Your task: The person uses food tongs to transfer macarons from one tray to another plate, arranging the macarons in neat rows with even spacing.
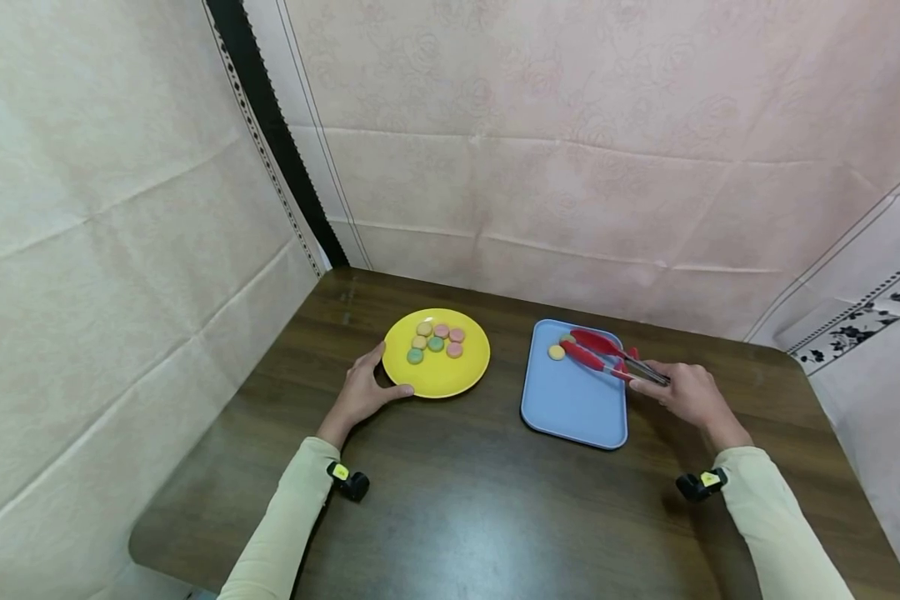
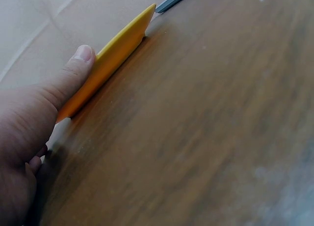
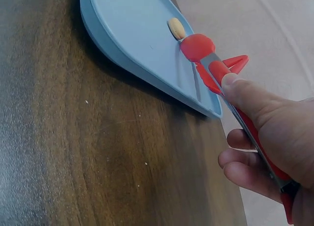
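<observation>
My left hand (image 1: 363, 385) grips the yellow plate (image 1: 450, 380) at its left and near rim, the thumb along the edge in the left wrist view. Several small macarons in pink (image 1: 454, 350), yellow (image 1: 424, 329) and green (image 1: 415, 356) sit grouped on the plate. With my right hand (image 1: 692, 393) I hold red-tipped metal tongs (image 3: 233, 108), reaching over the far part of the blue tray (image 1: 573, 408). Beside the red tips lies a yellow macaron (image 1: 557, 352) on the tray; a green macaron (image 1: 567, 339) is partly hidden by the tips.
Both the plate and the tray stand on a dark brown wooden table (image 1: 435, 492), the tray to the plate's right. Patterned pale sheets (image 1: 540, 183) hang behind the table and at its sides. A dark strip (image 1: 277, 133) runs down the back left corner.
</observation>
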`<state>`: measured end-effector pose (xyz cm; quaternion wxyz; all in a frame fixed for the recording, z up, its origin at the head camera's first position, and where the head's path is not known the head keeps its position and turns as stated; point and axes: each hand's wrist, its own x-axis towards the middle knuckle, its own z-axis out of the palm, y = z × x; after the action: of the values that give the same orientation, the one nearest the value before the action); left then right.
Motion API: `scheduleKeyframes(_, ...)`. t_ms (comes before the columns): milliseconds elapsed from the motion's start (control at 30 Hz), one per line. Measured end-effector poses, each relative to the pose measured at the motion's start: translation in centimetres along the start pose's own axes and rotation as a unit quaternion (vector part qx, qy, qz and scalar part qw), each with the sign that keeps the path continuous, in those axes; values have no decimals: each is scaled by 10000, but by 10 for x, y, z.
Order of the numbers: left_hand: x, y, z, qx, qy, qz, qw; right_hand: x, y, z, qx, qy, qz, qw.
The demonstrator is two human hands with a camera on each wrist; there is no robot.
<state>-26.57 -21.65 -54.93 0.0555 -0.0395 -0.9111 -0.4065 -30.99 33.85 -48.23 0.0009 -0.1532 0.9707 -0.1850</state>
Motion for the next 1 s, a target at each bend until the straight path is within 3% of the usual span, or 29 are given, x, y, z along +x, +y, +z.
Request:
scheduleKeyframes(400, 0, 0, 1, -2, 1, 1, 10000, 2, -15, -11, 282, 346, -37, 9990)
scheduleKeyframes(633, 0, 1, 0, 25, -3, -50, 10000, 15, -46, -24, 332, 634, -301, 9970)
scheduleKeyframes(1000, 0, 1, 1, 25, -2, 2, 10000, 41, -101, -20, 314, 494, -726, 9956)
